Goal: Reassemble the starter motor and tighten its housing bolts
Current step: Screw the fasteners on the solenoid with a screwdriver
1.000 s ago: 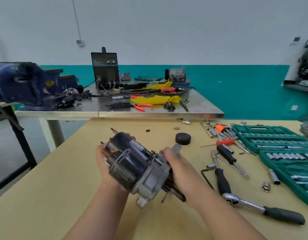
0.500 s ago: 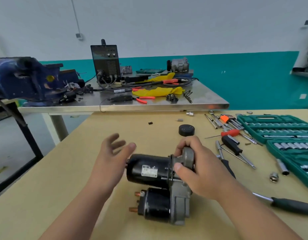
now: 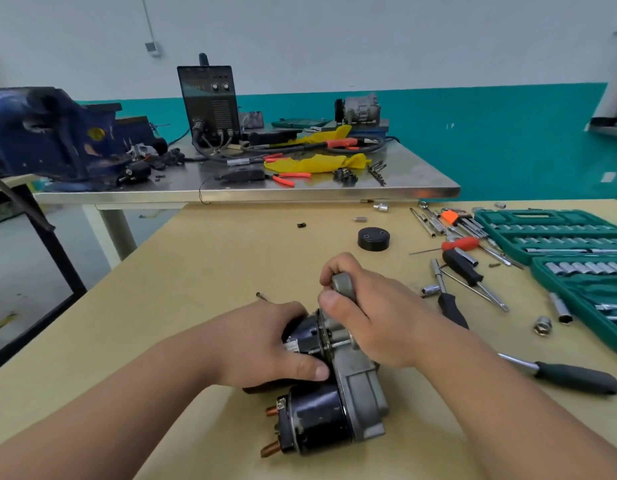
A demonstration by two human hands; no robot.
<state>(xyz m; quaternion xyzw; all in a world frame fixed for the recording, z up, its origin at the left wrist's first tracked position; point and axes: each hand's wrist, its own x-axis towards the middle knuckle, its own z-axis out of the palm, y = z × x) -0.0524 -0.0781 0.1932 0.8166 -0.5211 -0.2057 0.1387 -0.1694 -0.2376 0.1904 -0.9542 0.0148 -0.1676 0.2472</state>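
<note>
- My right hand [image 3: 373,320] is clamped round the rounded lug [image 3: 342,285] at the top end of the starter motor [image 3: 360,382]. The thumb presses its near face and the fingers curl over the far side.
- My left hand [image 3: 265,344] wraps the motor's black body [image 3: 302,332], with the thumb lying along the seam where that body meets the grey casting (the other fingers are hidden behind it, so I can't tell how far round they reach).
- The starter motor lies on its side on the wooden table [image 3: 196,271], close to me in the lower middle of the view, with its grey end toward 3 o'clock.
- Its solenoid [image 3: 314,419] sits at 6 o'clock from my hands, and two copper terminals [image 3: 270,448] poke out toward 9 o'clock.
- A thin loose bolt [image 3: 262,296] lies at 12 o'clock from the left hand, just clear of it.
- A round black cap [image 3: 373,239] sits at 12 o'clock from the motor, well apart.
- At 3 o'clock a ratchet [image 3: 574,375] with a dark grip lies flat, its chrome end running behind my right forearm.
- At 2 o'clock screwdrivers [image 3: 461,266] and a loose socket [image 3: 542,325] lie scattered beside an open green socket case [image 3: 542,214].
- Farther off at 12 o'clock a metal bench [image 3: 300,195] carries a black box with knobs [image 3: 210,98], a yellow cloth [image 3: 314,164] and red-handled pliers [image 3: 289,177].
- A blue vise [image 3: 57,133] stands on that bench at 10 o'clock.
</note>
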